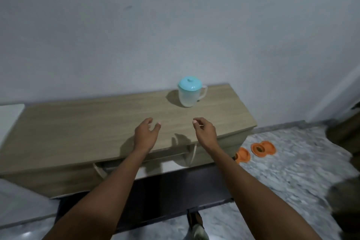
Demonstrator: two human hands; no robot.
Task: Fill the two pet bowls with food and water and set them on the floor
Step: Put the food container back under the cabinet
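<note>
A clear plastic jug (190, 92) with a turquoise lid stands on a wooden cabinet top (97, 121), near its far right end. My left hand (146, 134) and my right hand (205, 131) hover over the cabinet's front edge, both empty with fingers apart, a short way in front of the jug. Two orange pet bowls lie on the marbled floor to the right of the cabinet: one (242, 155) is partly hidden behind my right forearm, the other (263, 148) holds something dark in one of its cups.
A plain grey wall (175, 25) rises behind the cabinet. A drawer (159, 163) with strap pulls sits slightly ajar under the cabinet top. A dark shape (344, 132) stands at the right edge. A white object (9, 121) lies at the left end.
</note>
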